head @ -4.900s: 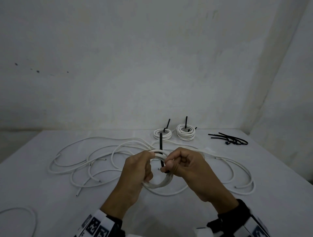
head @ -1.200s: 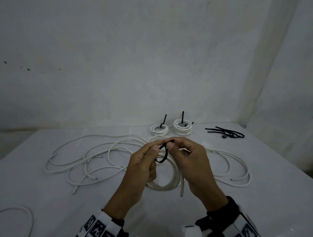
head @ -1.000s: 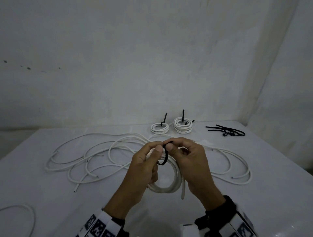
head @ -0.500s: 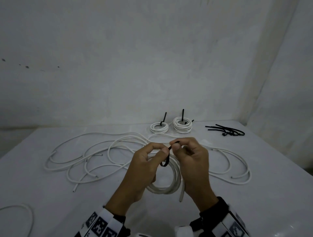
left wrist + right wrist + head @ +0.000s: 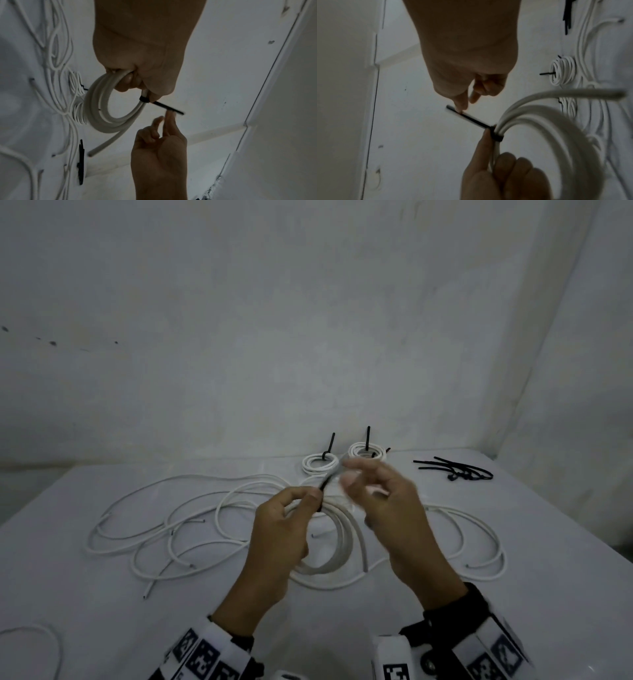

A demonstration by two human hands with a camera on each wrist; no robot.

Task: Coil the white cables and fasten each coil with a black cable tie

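**Tie being cinched on third coil**

The coil (image 5: 337,539) is held above the table (image 5: 513,594), in front of the loose cables (image 5: 191,525). The cable tie (image 5: 161,104) is wrapped round the coil, its head seated against the strands and its tail sticking out free. The coil is gripped by the left hand (image 5: 279,537), fingers curled round the strands and thumb pressed next to the tie head. The right hand (image 5: 390,508) is blurred; its fingertips (image 5: 461,106) are touching the tail near its end, the other fingers loosely spread, and whether the tail is actually pinched cannot be told. For a good cinch, the tail should probably be pinched firmly and pulled straight out from the head while the strands are kept bunched. Two tied coils (image 5: 342,462) and spare ties (image 5: 455,470) are at the back.
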